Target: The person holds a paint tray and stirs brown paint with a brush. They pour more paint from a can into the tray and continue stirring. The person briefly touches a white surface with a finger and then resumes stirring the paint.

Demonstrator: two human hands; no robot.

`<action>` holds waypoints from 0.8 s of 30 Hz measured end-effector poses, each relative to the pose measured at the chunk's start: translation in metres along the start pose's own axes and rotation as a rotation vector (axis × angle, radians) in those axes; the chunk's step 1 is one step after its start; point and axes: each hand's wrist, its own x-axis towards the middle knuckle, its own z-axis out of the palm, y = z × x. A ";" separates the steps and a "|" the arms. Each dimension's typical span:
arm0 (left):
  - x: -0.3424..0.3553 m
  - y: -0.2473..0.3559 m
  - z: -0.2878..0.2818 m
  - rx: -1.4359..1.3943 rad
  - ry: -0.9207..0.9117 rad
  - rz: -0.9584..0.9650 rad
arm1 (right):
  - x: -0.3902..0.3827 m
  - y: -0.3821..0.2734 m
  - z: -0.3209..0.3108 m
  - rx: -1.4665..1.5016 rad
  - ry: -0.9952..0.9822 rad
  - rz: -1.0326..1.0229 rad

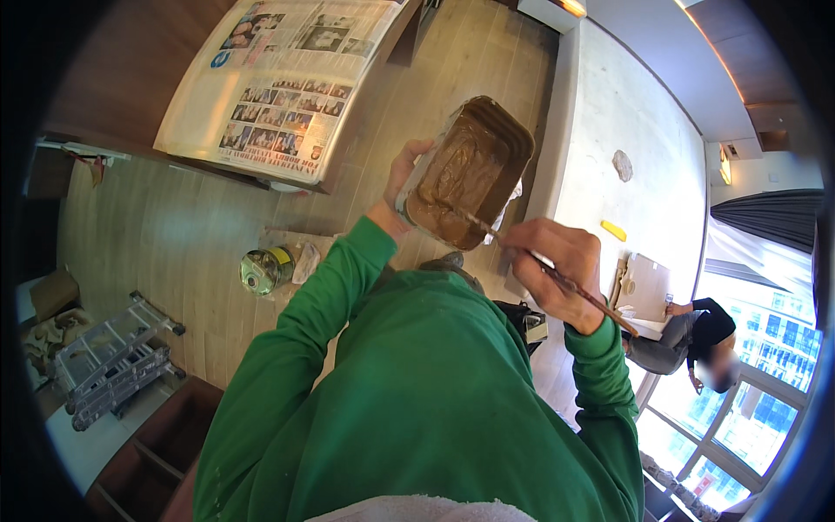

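Note:
My left hand point(405, 178) grips the left side of a deep rectangular paint tub point(520, 137), its fingers partly hidden behind the wall. Thick brown paint point(461, 165) coats the inside and pools at the near end. My right hand point(561, 265) is closed round a thin paint-stained stick point(600, 306). The stick slants down to the left, its lower end in the paint near the tub's close end. That end is hidden, so I cannot tell whether it carries bristles.
A newspaper-covered table point(287, 87) stands at the upper left. A metal can point(261, 271) sits on the wooden floor, with a folded aluminium ladder point(113, 357) farther left. To the right are a long white surface point(600, 122), a yellow tool point(613, 230) and another person point(709, 326) near windows.

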 end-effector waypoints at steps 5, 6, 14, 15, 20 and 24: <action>-0.003 0.001 -0.001 0.016 0.018 -0.014 | 0.003 0.008 -0.004 0.048 0.281 0.366; -0.002 0.001 -0.001 0.019 0.010 -0.016 | 0.006 0.010 -0.003 0.211 0.324 0.453; -0.007 0.007 0.007 0.037 0.019 -0.028 | -0.004 -0.005 -0.008 -0.039 0.018 0.085; -0.006 0.006 0.007 0.028 -0.001 -0.042 | -0.001 -0.003 -0.009 -0.059 0.090 0.076; -0.001 0.008 0.003 -0.026 -0.025 -0.047 | 0.005 0.003 -0.001 0.014 0.177 0.240; -0.007 0.010 0.000 -0.026 0.014 -0.026 | -0.004 -0.001 0.000 0.098 0.015 -0.052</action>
